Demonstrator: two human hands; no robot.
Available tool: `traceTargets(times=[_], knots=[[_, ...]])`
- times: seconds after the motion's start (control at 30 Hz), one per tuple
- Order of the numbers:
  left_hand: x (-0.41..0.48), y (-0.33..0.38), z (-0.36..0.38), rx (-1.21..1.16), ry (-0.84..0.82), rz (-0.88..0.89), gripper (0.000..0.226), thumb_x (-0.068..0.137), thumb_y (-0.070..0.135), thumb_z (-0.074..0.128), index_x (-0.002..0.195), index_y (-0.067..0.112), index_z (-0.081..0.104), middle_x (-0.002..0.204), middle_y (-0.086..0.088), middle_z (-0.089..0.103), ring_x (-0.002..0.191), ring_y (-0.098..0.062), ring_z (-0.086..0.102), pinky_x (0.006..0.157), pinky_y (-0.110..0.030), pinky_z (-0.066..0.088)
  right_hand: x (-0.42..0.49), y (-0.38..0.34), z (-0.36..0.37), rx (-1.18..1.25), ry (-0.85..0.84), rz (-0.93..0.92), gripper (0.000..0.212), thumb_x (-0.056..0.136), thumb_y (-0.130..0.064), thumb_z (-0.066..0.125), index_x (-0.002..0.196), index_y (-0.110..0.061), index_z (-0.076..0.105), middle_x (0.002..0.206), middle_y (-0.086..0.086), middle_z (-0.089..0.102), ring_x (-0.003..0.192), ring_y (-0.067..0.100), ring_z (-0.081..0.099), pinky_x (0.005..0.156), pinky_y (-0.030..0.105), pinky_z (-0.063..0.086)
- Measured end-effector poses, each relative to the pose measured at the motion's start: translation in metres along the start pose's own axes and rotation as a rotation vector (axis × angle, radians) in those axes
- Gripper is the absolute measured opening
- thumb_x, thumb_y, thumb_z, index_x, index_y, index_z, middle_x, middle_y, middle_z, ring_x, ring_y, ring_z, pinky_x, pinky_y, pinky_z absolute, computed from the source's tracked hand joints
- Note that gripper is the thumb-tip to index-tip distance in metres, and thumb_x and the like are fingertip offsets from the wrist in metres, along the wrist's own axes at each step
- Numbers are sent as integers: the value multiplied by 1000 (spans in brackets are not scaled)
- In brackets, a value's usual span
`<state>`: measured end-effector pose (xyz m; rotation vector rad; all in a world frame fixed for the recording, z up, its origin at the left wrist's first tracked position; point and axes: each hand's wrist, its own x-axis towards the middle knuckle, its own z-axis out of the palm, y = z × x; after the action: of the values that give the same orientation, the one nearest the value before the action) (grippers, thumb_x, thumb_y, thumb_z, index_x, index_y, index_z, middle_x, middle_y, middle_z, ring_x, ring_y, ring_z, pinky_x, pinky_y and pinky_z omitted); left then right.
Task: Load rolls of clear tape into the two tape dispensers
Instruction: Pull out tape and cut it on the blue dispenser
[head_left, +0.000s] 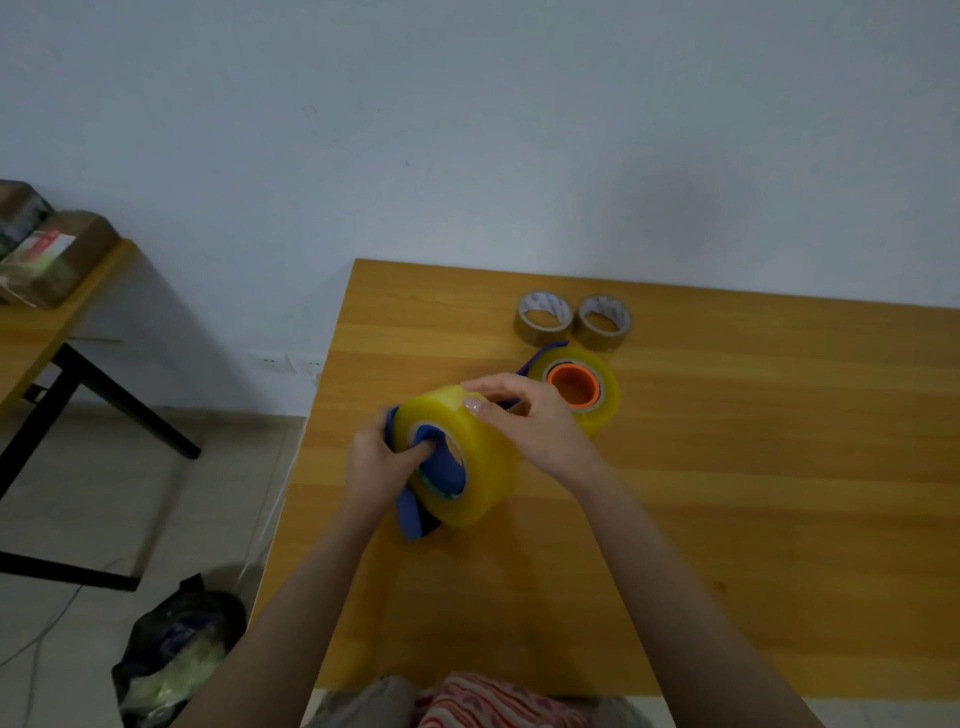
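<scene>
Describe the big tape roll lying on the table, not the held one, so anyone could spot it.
On the wooden table, find the two small brown rolls near the far edge. In front of them, beyond the right hand, lies a big yellowish roll; only it has an orange centre.

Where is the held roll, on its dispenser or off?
On: the hub of the blue dispenser fills the core of the roll.
</scene>
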<state>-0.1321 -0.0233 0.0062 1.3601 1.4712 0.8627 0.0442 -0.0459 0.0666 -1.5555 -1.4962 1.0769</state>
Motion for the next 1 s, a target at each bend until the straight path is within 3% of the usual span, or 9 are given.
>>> traceTargets(times=[0.07, 0.13, 0.3, 0.5, 0.6, 0.73, 0.87, 0.93, 1.0], knots=[[2, -11, 0, -39, -108, -81, 29, 78, 8, 73, 104, 12, 60, 93, -4, 66, 86, -20, 64, 71, -34, 55, 5, 3, -2, 26, -20, 58, 14, 88, -27, 65, 98, -20, 73, 82, -11, 66, 68, -5, 54, 62, 12, 45], [0, -21, 1, -72, -224, -143, 27, 80, 7, 70, 105, 14, 61, 100, -6, 68, 93, -23, 65, 77, -38, 56, 9, 8, -2, 59, -35, 162, 15, 86, -26, 68, 95, -14, 75, 74, -8, 65, 64, -1, 54, 58, 16, 48], [-8, -36, 10, -110, -310, -212, 27, 86, 9, 64, 109, 20, 56, 107, -4, 65, 98, -23, 64, 82, -40, 54, 18, 19, 9, 54, -62, 309, 25, 88, -28, 66, 101, -8, 73, 79, 2, 64, 70, 9, 58, 55, 18, 48], [-4, -39, 14, -57, -336, -279, 30, 87, 14, 64, 114, 16, 52, 106, -1, 61, 95, -20, 62, 76, -35, 53, 36, 17, 13, -66, -96, 434, 26, 89, -25, 65, 102, -4, 71, 84, 7, 65, 67, 13, 59, 46, 19, 46], [0, -39, 16, -38, -313, -271, 35, 86, 15, 66, 119, 12, 53, 109, -5, 63, 97, -23, 62, 80, -41, 54, 43, 18, 17, 15, -61, 547, 28, 87, -23, 68, 104, -1, 71, 82, 8, 62, 64, 14, 57, 49, 21, 49], [1, -41, 13, -82, -295, -253, 47, 84, 13, 68, 127, 8, 52, 117, -11, 63, 105, -28, 61, 86, -47, 53, 47, 21, 28, 7, -8, 535, 29, 88, -22, 67, 105, 2, 69, 86, 8, 60, 68, 13, 55, 53, 23, 50], [-4, -37, 10, -113, -187, -239, 29, 94, 13, 52, 122, 12, 57, 116, -8, 64, 101, -21, 61, 82, -37, 51, 51, 27, 36, -69, 0, 497, 33, 90, -25, 64, 105, 4, 68, 92, 8, 60, 89, 21, 59, 74, 34, 55], [-7, -30, 5, -111, -63, -202, 30, 97, 13, 41, 120, 13, 60, 114, -3, 63, 101, -16, 58, 80, -29, 49, 53, 29, 37, -147, -7, 482, 31, 90, -27, 63, 96, 3, 70, 85, 7, 57, 84, 19, 55, 71, 33, 46], [-9, -17, -3, -230, 38, -195, 32, 97, 15, 36, 114, 10, 62, 111, -4, 64, 104, -16, 58, 84, -27, 47, 54, 31, 39, -192, 10, 486, 30, 92, -27, 61, 75, -3, 63, 69, 7, 50, 69, 19, 49, 63, 30, 38]])
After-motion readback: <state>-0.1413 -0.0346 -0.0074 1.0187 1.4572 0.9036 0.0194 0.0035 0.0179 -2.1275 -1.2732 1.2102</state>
